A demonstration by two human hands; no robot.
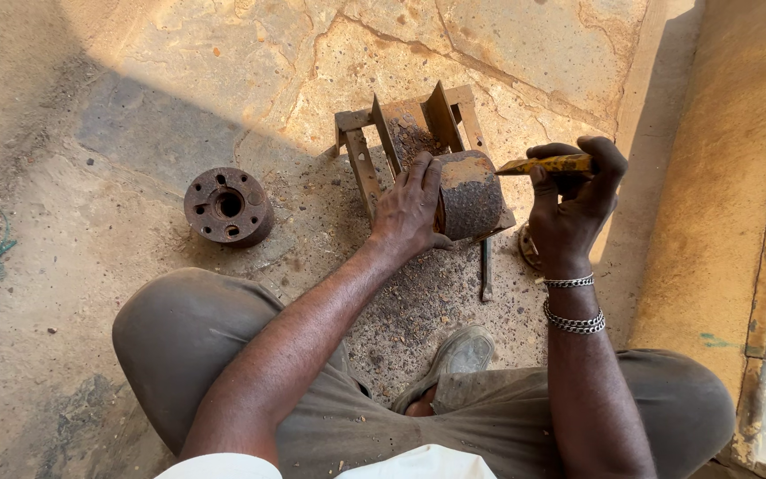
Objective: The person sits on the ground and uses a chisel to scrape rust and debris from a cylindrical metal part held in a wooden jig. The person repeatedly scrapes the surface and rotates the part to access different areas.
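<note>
Left hand (411, 208) is pressed flat against a rusty metal cylinder (470, 193) sitting on the front edge of a rusty metal frame (367, 168). Right hand (571, 206) is clamped around a yellowish chisel (544, 164), tip touching the cylinder's top. A rusty round hub (228, 206) lies well apart on the floor.

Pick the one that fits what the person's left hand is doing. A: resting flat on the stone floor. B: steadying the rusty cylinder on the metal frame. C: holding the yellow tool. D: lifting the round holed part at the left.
B: the left hand is pressed against the side of the rusty cylinder that sits on the metal frame, while the right hand grips the yellow tool.
</note>
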